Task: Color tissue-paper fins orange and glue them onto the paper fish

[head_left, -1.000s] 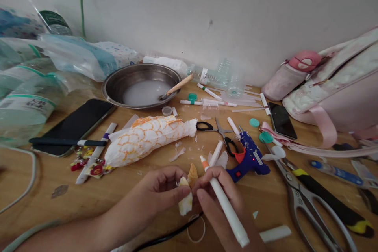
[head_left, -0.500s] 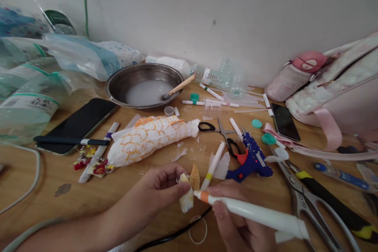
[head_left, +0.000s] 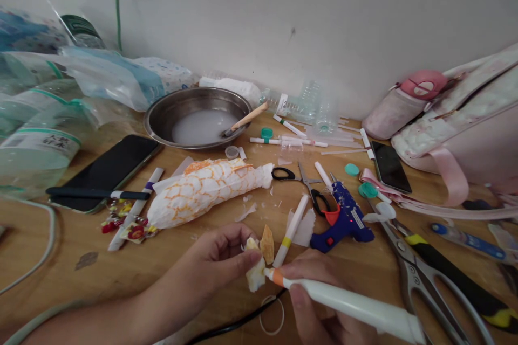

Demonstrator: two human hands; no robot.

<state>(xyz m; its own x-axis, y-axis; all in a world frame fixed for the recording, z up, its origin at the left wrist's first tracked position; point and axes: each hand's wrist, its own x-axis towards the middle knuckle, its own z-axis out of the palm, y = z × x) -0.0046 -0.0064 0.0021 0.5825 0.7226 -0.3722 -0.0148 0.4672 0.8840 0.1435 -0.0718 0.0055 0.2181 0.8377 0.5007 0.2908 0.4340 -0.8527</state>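
Observation:
My left hand [head_left: 230, 259] pinches a small white paper piece [head_left: 256, 275] tinted yellow between thumb and fingers. In my right hand [head_left: 324, 291] is a thick white marker [head_left: 348, 299] with an orange band, its tip touching the right edge of the paper piece. A small orange-coloured piece [head_left: 267, 245] is just behind the marker tip. A white marker with a yellow band [head_left: 291, 229] lies beyond my hands. Farther off rests a white paper fish [head_left: 206, 191] with orange scale lines and an orange fin.
A steel basin [head_left: 194, 145] holds cloudy liquid and a wooden-handled brush [head_left: 251, 118]. To the right lie black-handled scissors [head_left: 303, 175], a blue glue gun [head_left: 343, 221] and large metal shears [head_left: 416, 269]. A phone [head_left: 109, 167] lies left, and a pink bag [head_left: 477, 135] stands right.
The marker tip has shifted slightly down along the edge of the paper piece, and the marker's rear end has dipped. My left hand has barely moved.

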